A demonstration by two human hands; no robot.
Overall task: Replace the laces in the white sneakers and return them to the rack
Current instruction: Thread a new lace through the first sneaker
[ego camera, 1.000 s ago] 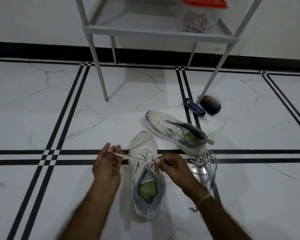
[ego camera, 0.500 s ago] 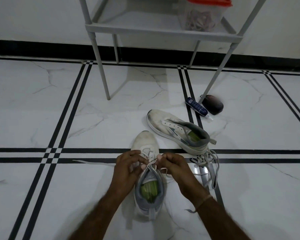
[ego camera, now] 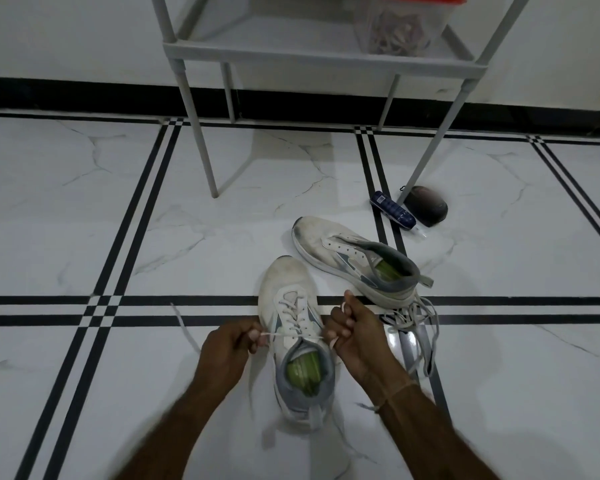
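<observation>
Head view: both hands, together over the tongue half a second before, had drawn apart. The left hand (ego camera: 227, 344) and right hand (ego camera: 352, 336) each pinched the white lace (ego camera: 293, 337), pulling it taut across the top of the near sneaker (ego camera: 291, 306) on the floor. Lacing there looked nearly finished, while the far sneaker (ego camera: 354, 254) lay unlaced. Curled fingers hid the lace tips, and the rack (ego camera: 312, 55) was cut off above.

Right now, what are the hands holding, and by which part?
Both hold the white lace of the near sneaker: the left hand pinches one end, the right hand grips the other.
</observation>
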